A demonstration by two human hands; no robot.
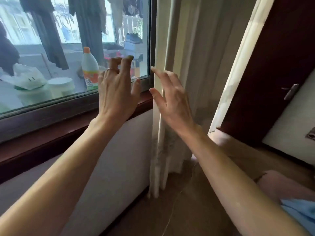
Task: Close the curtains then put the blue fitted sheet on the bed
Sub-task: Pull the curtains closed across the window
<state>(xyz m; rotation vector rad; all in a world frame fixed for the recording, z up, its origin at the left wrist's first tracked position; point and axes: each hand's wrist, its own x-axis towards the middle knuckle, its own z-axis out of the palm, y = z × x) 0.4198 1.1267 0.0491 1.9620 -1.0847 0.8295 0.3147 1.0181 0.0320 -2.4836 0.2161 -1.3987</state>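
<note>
Two bare hands are hanging raised in front of a dark-framed glass window [51, 113], and neither is holding anything. At far left, behind the pane, a squat white plastic tub [60, 86] is standing beside a tall pale bottle with an orange cap [90, 70]. The left hand [117, 92], wearing a thin ring, is hovering before the lower right corner of the glass, its fingers loosely curled and gripping nothing. Just to its right, the right hand [172, 101] is spreading straight fingers, thumb apart from them, before the near fold of the cream fabric curtain [192, 57]; whether the fingertips are touching the cloth I cannot tell. That curtain is hanging bunched in folds at the window's right side, leaving the glass uncovered. Further right, a dark brown wooden door [281, 57] with a metal lever handle [290, 91] is standing. In the lower right corner a piece of light blue sheet fabric [301, 213] is showing beside the right forearm, above the brown wooden floor [196, 210].
</note>
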